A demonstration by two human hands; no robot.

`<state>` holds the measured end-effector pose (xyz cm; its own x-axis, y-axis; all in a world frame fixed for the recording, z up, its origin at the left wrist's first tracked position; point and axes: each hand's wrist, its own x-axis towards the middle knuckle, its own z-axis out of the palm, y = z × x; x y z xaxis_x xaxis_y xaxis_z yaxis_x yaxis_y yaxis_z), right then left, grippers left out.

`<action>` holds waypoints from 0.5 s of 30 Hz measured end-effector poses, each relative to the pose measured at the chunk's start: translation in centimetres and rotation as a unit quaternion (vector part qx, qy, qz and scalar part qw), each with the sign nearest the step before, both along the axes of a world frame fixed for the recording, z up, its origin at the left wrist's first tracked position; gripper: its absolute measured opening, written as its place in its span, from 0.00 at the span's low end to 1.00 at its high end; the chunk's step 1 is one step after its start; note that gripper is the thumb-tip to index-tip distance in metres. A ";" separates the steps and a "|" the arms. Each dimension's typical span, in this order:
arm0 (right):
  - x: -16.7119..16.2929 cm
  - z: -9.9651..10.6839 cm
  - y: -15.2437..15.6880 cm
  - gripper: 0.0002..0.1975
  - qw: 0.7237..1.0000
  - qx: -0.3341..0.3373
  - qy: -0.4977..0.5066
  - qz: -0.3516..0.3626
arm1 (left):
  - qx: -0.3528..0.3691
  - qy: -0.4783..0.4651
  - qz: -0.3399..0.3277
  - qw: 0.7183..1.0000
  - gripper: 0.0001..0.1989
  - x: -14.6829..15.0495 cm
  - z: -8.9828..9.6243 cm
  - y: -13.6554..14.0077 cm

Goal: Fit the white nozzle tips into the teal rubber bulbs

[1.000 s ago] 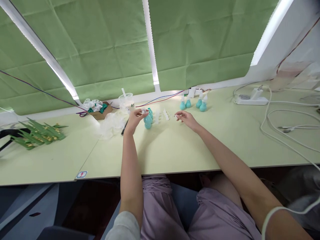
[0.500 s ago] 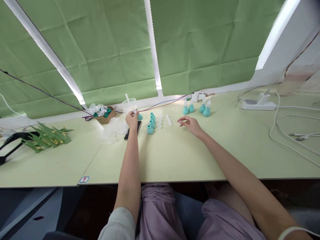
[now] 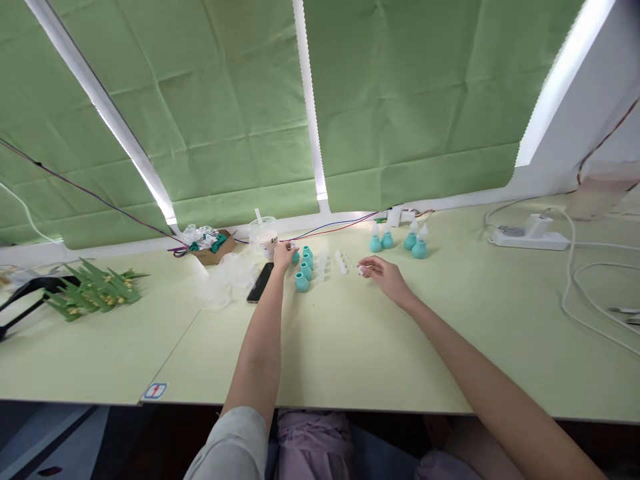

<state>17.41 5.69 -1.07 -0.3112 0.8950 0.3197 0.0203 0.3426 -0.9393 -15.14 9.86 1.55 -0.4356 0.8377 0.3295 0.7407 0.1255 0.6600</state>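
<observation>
My left hand (image 3: 284, 255) is closed on a small teal bulb (image 3: 295, 257), which shows partly past its fingertips. Just right of it stand several open-mouthed teal bulbs (image 3: 301, 283) in a row. My right hand (image 3: 384, 275) pinches a small white piece (image 3: 361, 271) between thumb and fingers, low over the table; its exact kind is too small to make out. Between the hands lie rows of small white pieces, among them white tapered parts (image 3: 341, 263). Beyond my right hand stand several teal bulbs with white pointed tips (image 3: 420, 248).
A dark phone (image 3: 260, 283), crumpled clear plastic (image 3: 225, 277) and a cup with a straw (image 3: 263, 235) lie around my left forearm. Farther left are a cardboard box (image 3: 215, 252) and green plant-like pieces (image 3: 97, 293). A power strip (image 3: 530, 240) and white cables are at right.
My left hand has moved right with the teal bulb, closer to the row. My right hand stays near the white pieces, its small white piece now showing more clearly. The view has tilted slightly.
</observation>
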 end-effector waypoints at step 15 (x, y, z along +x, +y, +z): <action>-0.1 0.1 -0.4 0.20 1.000 -0.022 -0.001 0.011 | 0.003 -0.036 -0.057 0.998 0.27 0.1 0.8 -0.8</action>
<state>17.29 5.29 -0.93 -0.3321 0.9007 0.2800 0.0152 0.3019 -0.9532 -15.03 9.03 2.38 -0.3604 0.8813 0.3058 0.7007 0.0393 0.7124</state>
